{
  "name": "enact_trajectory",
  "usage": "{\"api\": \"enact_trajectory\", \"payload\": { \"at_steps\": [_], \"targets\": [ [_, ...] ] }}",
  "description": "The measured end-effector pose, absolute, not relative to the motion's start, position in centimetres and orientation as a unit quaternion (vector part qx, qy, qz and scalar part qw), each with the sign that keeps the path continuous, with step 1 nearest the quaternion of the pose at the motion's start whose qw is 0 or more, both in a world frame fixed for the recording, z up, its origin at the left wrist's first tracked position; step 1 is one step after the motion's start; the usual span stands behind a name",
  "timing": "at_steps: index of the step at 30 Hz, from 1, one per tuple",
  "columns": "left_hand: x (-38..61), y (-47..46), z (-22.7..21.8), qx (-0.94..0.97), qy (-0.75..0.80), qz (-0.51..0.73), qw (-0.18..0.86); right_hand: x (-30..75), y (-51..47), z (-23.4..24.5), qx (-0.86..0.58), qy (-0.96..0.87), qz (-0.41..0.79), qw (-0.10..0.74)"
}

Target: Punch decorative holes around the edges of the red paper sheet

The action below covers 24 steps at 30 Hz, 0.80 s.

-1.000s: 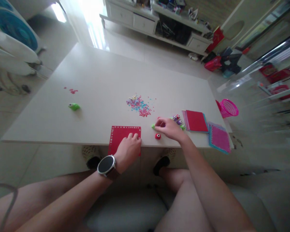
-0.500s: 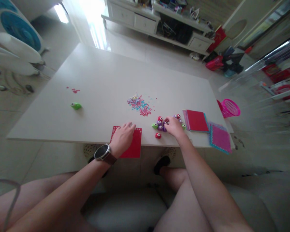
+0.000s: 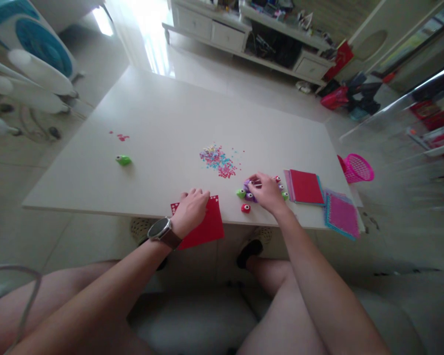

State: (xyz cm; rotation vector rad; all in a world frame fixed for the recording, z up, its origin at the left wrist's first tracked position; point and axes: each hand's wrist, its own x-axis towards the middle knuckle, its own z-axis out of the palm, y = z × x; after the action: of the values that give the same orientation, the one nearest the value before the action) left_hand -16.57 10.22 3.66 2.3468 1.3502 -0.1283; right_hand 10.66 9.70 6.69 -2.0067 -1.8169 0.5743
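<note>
My left hand [image 3: 192,212] lies over a red sheet of paper [image 3: 210,224], its fingers bent and pressed onto the top edge. Small holes run along that edge, and the lower part of the sheet overhangs the table's front. My right hand [image 3: 266,192] is closed around a purple craft punch [image 3: 247,185] in a cluster of small eye-marked punches; the fingers partly hide it. Beside it sit a green punch [image 3: 240,194] and another purple punch [image 3: 249,196]. A red punch [image 3: 245,208] stands apart, nearer the front edge.
Colourful paper confetti [image 3: 220,160] is heaped mid-table. At the left are a lone green punch [image 3: 124,160] and some pink bits [image 3: 123,137]. To the right lie a stack of red paper [image 3: 307,187] and punched purple sheets [image 3: 342,214]. A pink basket [image 3: 358,168] stands beyond the table's right end.
The red sheet has turned slightly under my left hand, its right side rising. My right hand has shifted a little within the cluster, covering a red punch that showed before. The view has shifted slightly.
</note>
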Motion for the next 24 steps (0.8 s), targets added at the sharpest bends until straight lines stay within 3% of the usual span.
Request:
{"api": "enact_trajectory", "payload": {
  "at_steps": [6, 16, 24],
  "targets": [
    [-16.2, 11.2, 3.2, 0.814, 0.501, -0.031, 0.294, 7.3, 8.7, 6.7, -0.604, -0.687, 0.325, 0.240],
    [-15.4, 11.5, 4.3, 0.789, 0.512, -0.033, 0.338, 6.7, 8.4, 6.1, -0.586, -0.731, 0.295, 0.186],
    [-15.5, 11.4, 4.4, 0.783, 0.514, -0.027, 0.349, 6.7, 8.4, 5.7, -0.573, -0.740, 0.293, 0.195]
  ]
}}
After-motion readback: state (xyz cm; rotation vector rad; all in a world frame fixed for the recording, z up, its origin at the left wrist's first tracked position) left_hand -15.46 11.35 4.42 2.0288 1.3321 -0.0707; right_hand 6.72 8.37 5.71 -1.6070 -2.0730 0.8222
